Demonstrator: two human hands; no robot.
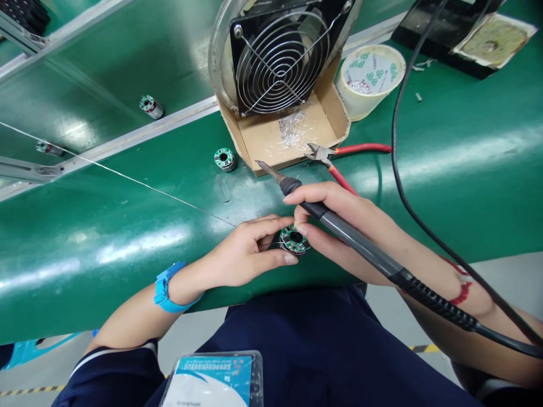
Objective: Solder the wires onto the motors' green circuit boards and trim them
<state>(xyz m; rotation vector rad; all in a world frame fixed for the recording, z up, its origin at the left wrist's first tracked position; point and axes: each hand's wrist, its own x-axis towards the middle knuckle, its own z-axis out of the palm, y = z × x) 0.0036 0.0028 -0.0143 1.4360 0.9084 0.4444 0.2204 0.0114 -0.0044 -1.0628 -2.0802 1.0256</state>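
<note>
Your left hand (237, 257) lies low over the bench (106, 243), palm down, thumb and fingers bent around the part (292, 245); grip closed on it. The part sits at the near side of the bench, between your two hands, board face up. Your right hand (328, 220) grasps the iron (360, 243) aslant, index finger laid forward along it, other fingertips at the part's right rim. The iron's tip points up and left, apart from the part.

Materials: the part is a short cylinder topped by a green ring-shaped board with a dark round hole. A thin, silvery wire (144, 185) runs taut from the left toward your left hand. The iron has a smooth grey handle and ribbed black tail. The bench is glossy green; beyond, cutters (321, 154) with red grips touch an open cardboard box (263, 141) holding fine metallic clippings.
</note>
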